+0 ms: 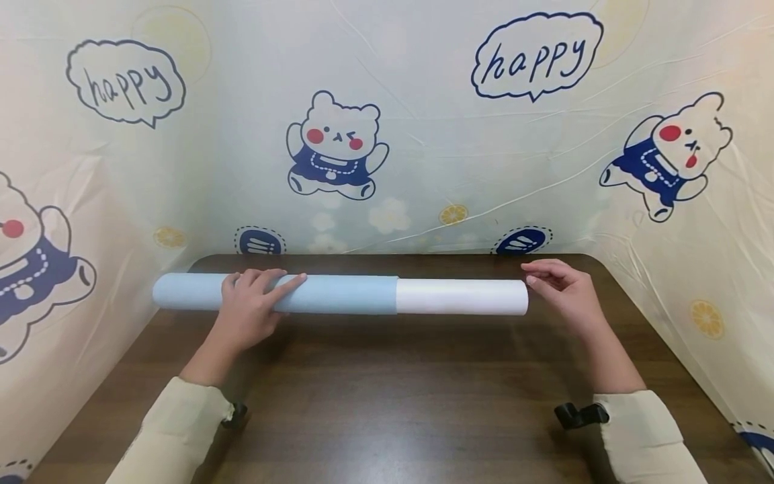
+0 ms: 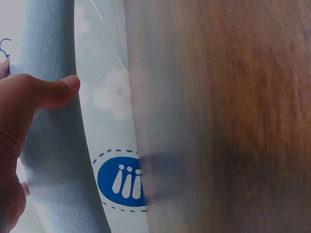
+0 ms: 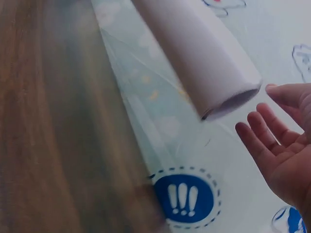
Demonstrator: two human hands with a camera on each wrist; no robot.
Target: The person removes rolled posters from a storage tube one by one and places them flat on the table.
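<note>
A long roll lies crosswise over the far part of the table in the head view: a light blue length [image 1: 345, 294] on the left and a white tube [image 1: 462, 297] reaching out of it to the right. My left hand [image 1: 250, 309] grips the blue part, fingers spread over its top, and the left wrist view has the thumb [image 2: 58, 92] across its textured surface. Just off the white end, my right hand [image 1: 565, 292] holds nothing, its fingers loosely bent. That end [image 3: 233, 104] looks hollow in the right wrist view, with the fingertips apart from it.
Under the roll is a dark brown wooden table [image 1: 387, 390] with rounded far corners. A pale curtain [image 1: 423, 161] printed with bears and the word "happy" encloses the back and both sides. Black mounts [image 1: 580, 415] sit at the sleeve cuffs.
</note>
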